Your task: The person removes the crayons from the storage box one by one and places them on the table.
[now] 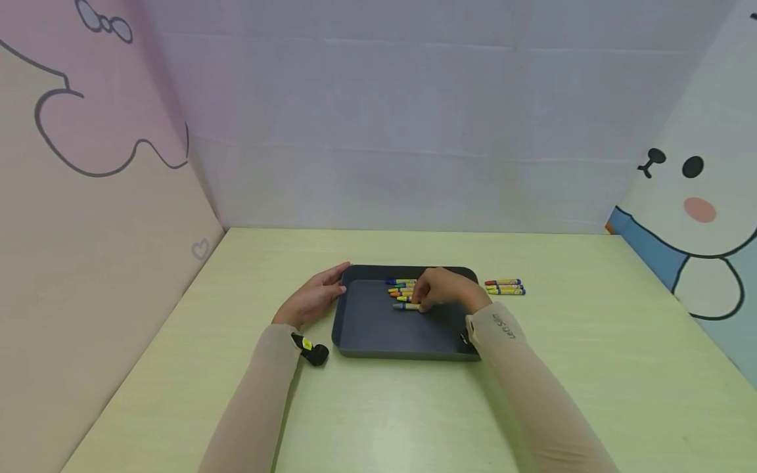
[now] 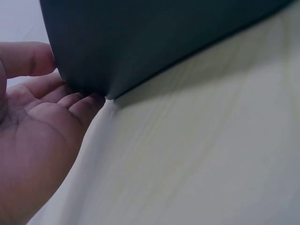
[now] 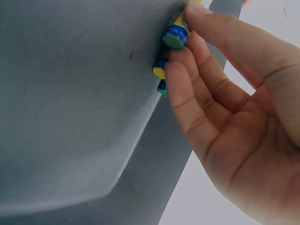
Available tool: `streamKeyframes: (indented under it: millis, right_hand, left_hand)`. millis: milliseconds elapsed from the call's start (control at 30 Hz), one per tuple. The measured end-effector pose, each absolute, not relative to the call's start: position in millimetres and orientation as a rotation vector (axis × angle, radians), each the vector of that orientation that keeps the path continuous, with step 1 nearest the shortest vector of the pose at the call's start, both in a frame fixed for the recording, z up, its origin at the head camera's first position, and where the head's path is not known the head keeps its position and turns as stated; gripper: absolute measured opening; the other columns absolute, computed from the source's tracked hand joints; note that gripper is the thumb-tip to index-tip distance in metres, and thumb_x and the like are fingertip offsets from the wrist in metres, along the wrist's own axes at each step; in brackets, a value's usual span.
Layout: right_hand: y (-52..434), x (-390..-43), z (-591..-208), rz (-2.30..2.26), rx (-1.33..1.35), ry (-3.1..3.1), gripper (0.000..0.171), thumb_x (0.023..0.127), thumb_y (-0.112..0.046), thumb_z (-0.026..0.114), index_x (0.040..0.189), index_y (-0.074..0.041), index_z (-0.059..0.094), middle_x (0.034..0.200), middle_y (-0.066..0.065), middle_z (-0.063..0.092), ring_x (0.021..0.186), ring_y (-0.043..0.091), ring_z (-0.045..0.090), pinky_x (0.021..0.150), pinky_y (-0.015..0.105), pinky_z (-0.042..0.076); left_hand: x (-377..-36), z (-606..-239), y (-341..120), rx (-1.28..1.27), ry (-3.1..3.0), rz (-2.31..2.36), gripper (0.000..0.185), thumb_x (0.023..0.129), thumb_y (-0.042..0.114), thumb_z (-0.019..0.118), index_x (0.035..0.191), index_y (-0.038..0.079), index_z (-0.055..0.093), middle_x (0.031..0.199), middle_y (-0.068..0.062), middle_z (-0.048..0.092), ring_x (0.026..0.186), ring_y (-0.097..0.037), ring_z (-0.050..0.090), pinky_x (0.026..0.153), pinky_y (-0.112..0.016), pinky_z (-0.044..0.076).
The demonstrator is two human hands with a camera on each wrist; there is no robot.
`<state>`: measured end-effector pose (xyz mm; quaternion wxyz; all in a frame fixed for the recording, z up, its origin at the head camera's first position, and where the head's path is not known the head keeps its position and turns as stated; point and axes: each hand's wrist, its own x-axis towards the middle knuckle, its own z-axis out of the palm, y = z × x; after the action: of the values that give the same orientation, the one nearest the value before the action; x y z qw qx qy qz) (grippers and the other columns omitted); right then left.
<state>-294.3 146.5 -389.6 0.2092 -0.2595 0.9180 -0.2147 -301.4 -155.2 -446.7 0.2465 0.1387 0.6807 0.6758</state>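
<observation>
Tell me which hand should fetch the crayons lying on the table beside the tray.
Right. The right hand is already in the tray at the crayon row, nearest the loose crayons past its right rim. The left hand rests against the tray's far left edge.

Dark grey rectangular plastic tray (image 1: pixel 378 328) on pale yellow-green wooden table (image 1: pixel 562 368). Yellow-wrapped wax crayons (image 1: pixel 402 292) with blue, orange and green bands inside; 3 more yellow-wrapped crayons (image 1: pixel 504 287), red- and blue-tipped, outside. Beige sleeves (image 1: pixel 520 381). Small black clip with yellow tag (image 1: pixel 310 349).
</observation>
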Motion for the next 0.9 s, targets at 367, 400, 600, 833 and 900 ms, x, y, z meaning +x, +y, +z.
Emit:
streamKeyframes:
  millis: [367, 400, 600, 833, 900]
  right_hand:
    - [148, -290, -380, -0.600, -0.758, 2.535, 0.013, 0.083, -0.005, 0.072, 0.095, -0.009, 0.075, 0.091, 0.003, 0.072, 0.077, 0.011, 0.064, 0.071, 0.029, 0.054]
    - [148, -290, -380, -0.597, -0.763, 2.535, 0.013, 0.083, -0.005, 0.072, 0.095, -0.009, 0.075, 0.091, 0.003, 0.072, 0.077, 0.011, 0.065, 0.072, 0.029, 0.055]
    - [149, -289, -375, -0.596, -0.755, 2.532, 0.014, 0.083, -0.005, 0.073, 0.096, -0.010, 0.076, 0.092, 0.002, 0.072, 0.079, 0.011, 0.065, 0.072, 0.029, 0.055]
    - [153, -290, -368, -0.610, -0.752, 2.535, 0.015, 0.083, -0.005, 0.073, 0.096, -0.011, 0.076, 0.094, 0.001, 0.072, 0.082, 0.011, 0.065, 0.075, 0.029, 0.055]
    - [155, -289, -364, -0.612, -0.750, 2.535, 0.015, 0.084, -0.004, 0.072, 0.097, -0.011, 0.076, 0.095, 0.002, 0.072, 0.083, 0.012, 0.066, 0.075, 0.030, 0.055]
  left_hand:
    - [-300, -446, -156, 0.383, 1.834, 1.869, 0.063, 0.100, -0.005, 0.036, 0.156, 0.011, 0.011, 0.163, -0.006, -0.003, 0.150, -0.024, -0.004, 0.121, -0.042, 0.007]
    - [-300, -446, -156, 0.390, 1.831, 1.869, 0.063, 0.100, -0.005, 0.036, 0.156, 0.010, 0.011, 0.163, -0.007, -0.003, 0.150, -0.025, -0.004, 0.121, -0.042, 0.007]
    - [-299, -444, -157, 0.407, 1.819, 1.858, 0.064, 0.099, -0.005, 0.035, 0.156, 0.009, 0.008, 0.163, -0.008, -0.006, 0.149, -0.026, -0.008, 0.121, -0.044, 0.004]
    - [-298, -444, -158, 0.380, 1.809, 1.856, 0.064, 0.099, -0.004, 0.036, 0.156, 0.010, 0.009, 0.163, -0.005, -0.007, 0.149, -0.025, -0.009, 0.121, -0.043, 0.003]
    - [-297, -443, -158, 0.372, 1.816, 1.853, 0.064, 0.100, -0.003, 0.036, 0.156, 0.011, 0.009, 0.163, -0.005, -0.007, 0.149, -0.024, -0.009, 0.121, -0.043, 0.003]
